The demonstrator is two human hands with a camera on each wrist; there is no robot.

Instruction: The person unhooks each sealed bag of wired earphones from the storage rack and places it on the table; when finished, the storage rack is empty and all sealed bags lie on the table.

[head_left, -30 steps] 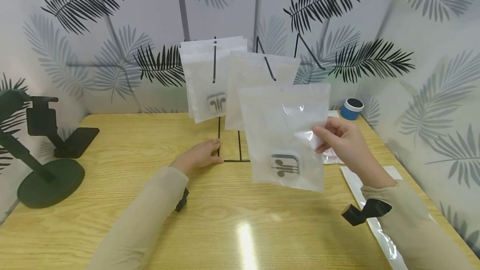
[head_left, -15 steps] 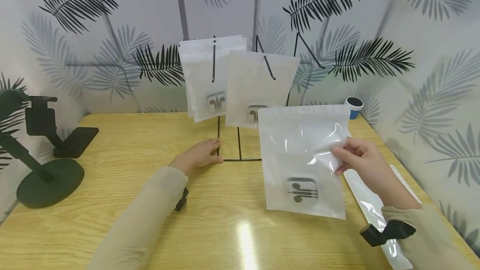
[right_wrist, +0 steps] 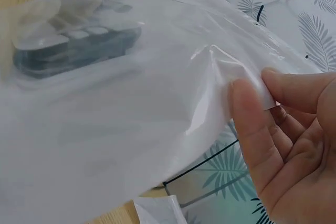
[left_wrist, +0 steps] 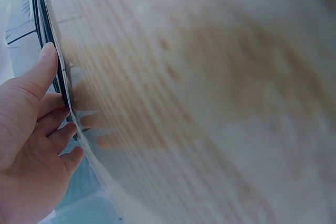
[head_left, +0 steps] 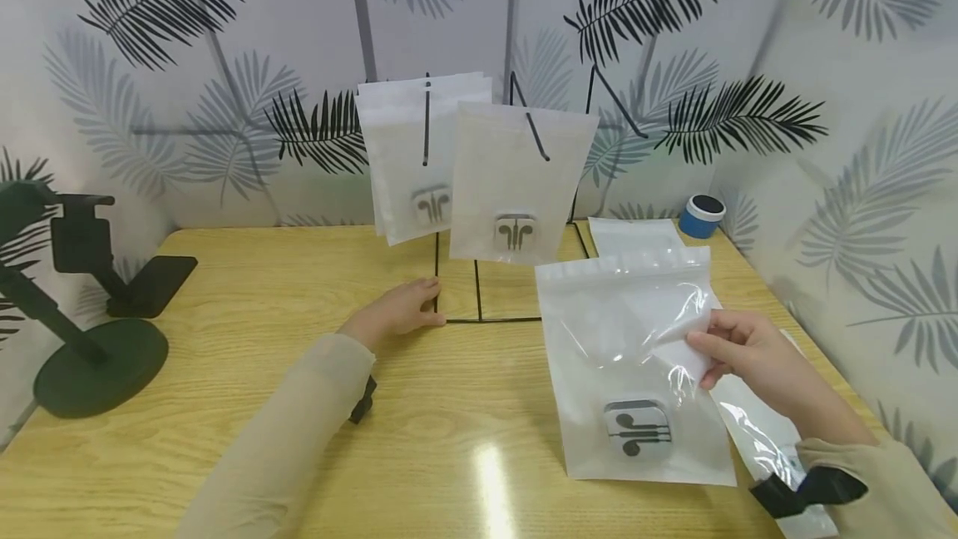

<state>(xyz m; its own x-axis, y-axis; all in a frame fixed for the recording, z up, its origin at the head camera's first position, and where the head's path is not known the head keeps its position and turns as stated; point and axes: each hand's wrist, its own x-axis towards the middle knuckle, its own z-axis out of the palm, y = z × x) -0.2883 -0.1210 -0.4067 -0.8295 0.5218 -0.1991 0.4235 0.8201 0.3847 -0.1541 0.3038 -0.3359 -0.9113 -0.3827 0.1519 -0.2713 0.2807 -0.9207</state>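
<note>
My right hand pinches the right edge of a white translucent zip bag between thumb and fingers, creasing the plastic there. A boxed pair of earphones shows through its lower half. In the right wrist view, the thumb and a finger of the right hand meet on the bag's edge. At the front left corner of a black wire display rack, my left hand holds the base wire. The left wrist view shows the thumb of that hand along the dark wires.
Similar bags hang on the rack's left hook, and another bag on the middle one. The right hook is bare. Flat packets lie at right near a blue tub. A dark green stand is at left.
My right hand has brought the bag down, rightward and nearer to me, away from the hanging bags. The left hand has stayed on the rack's corner.
</note>
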